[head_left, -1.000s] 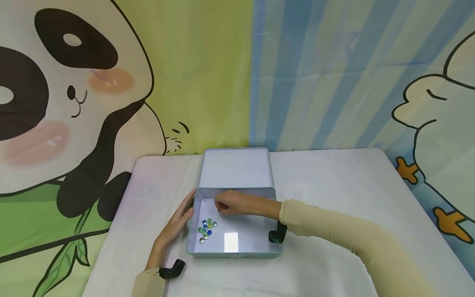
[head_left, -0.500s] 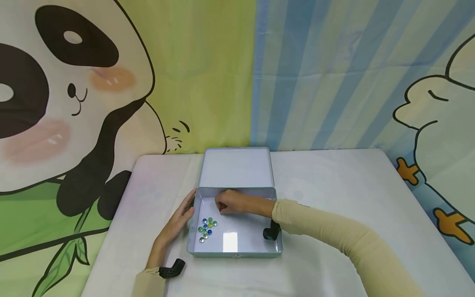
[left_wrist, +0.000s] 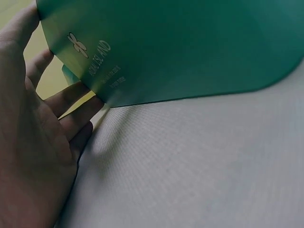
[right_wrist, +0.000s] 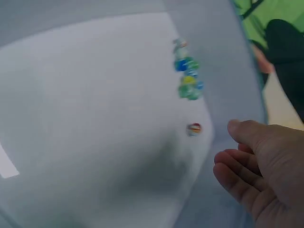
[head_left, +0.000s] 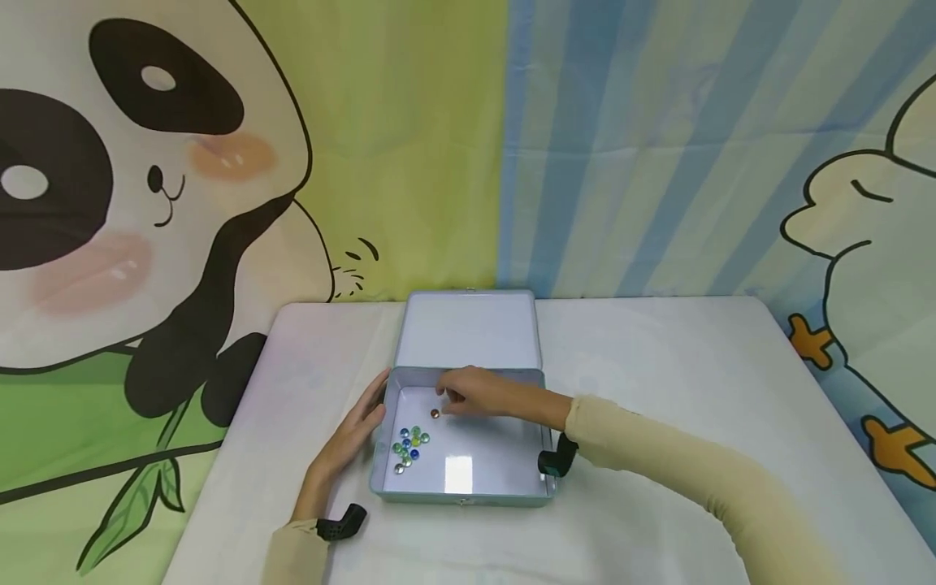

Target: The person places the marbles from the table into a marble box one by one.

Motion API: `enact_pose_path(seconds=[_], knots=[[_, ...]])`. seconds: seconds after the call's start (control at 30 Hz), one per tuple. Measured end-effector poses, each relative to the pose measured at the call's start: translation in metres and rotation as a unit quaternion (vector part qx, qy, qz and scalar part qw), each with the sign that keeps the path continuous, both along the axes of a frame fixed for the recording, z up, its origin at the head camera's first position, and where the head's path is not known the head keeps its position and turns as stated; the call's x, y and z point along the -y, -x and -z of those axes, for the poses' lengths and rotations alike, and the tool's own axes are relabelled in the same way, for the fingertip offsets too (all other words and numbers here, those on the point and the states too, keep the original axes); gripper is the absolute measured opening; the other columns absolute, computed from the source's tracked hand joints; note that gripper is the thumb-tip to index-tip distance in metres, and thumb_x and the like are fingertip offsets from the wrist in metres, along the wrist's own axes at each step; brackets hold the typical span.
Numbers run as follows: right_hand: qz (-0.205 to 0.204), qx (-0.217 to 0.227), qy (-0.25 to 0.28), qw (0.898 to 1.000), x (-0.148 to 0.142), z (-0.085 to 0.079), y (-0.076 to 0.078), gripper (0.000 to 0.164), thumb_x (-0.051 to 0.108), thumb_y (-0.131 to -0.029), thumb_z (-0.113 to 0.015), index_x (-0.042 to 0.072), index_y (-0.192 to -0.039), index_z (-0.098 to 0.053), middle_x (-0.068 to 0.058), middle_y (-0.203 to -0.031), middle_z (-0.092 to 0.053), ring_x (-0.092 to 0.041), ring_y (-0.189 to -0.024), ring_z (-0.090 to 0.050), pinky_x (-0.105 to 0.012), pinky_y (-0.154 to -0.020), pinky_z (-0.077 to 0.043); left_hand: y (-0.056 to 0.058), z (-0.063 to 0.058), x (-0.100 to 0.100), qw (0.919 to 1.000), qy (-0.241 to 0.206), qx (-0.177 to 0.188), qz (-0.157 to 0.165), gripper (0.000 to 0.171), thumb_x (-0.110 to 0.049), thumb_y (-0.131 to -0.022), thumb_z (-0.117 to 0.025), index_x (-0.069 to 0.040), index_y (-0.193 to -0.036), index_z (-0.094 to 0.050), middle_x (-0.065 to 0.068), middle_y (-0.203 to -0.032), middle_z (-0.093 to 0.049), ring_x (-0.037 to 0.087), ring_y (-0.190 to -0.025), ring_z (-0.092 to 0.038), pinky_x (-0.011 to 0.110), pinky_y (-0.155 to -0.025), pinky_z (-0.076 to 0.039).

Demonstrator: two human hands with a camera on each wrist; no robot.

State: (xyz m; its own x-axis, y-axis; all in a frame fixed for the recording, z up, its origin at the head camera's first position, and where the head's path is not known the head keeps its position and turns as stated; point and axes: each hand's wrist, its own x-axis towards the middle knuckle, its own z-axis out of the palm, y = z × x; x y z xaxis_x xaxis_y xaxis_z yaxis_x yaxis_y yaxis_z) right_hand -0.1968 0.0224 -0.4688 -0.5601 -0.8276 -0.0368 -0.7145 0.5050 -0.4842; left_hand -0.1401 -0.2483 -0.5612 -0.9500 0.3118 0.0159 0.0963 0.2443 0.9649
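Note:
An open metal tin [head_left: 504,471], pale inside and green outside, lies on the table. Its floor carries a loose group of green, blue and yellow glass marbles [head_left: 414,454] toward the left. Apart from them, near the back left, lies one reddish-brown marble [head_left: 435,413]. My right hand [head_left: 478,392] hovers just right of that marble, holding nothing, its fingers loosely bent and the thumb and fingertips apart in the right wrist view. At the tin's left, my left hand [head_left: 351,435] touches the green outer wall [left_wrist: 190,47] with extended fingers.
The tin's lid [head_left: 471,329] is folded back toward the rear of the white-covered table [head_left: 643,357]. Behind hangs a curtain [head_left: 409,146] with a cartoon panda. Black wrist cameras are worn on both wrists.
My right hand has let go of the reddish-brown marble, which now shows on the tin floor, and has drawn slightly right with fingers loosened. The left hand stays at the tin's wall.

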Motion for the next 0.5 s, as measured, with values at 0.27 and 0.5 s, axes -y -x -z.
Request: enact_pose_path(seconds=[0.27,0.5], knots=[[0.064,-0.096,0.077,0.990,-0.077,-0.040,-0.022,0.027,0.028,-0.092,-0.066,0.011,-0.113,-0.065,-0.002,-0.103,-0.067,-0.015,-0.092,-0.065,-0.024,-0.076,-0.056,-0.002,-0.016,0.023,0.9987,0.043,-0.012,0.024,0.051,-0.034,-0.107,-0.024,-0.038,-0.155,-0.008,0.011,-0.163,-0.017,0.041,-0.149,-0.016,0.068,-0.115,-0.011],[0.192,-0.215,0.015,0.957,-0.139,-0.034,-0.045,0.056,0.051,-0.084,-0.067,0.015,-0.127,-0.062,-0.009,-0.131,-0.059,-0.029,-0.117,-0.058,-0.047,-0.092,-0.052,-0.013,-0.059,0.044,0.9389,0.327,-0.087,-0.066,0.066,-0.062,-0.099,-0.024,-0.037,-0.156,-0.002,0.013,-0.165,0.001,0.053,-0.146,-0.003,0.080,-0.105,-0.008]])
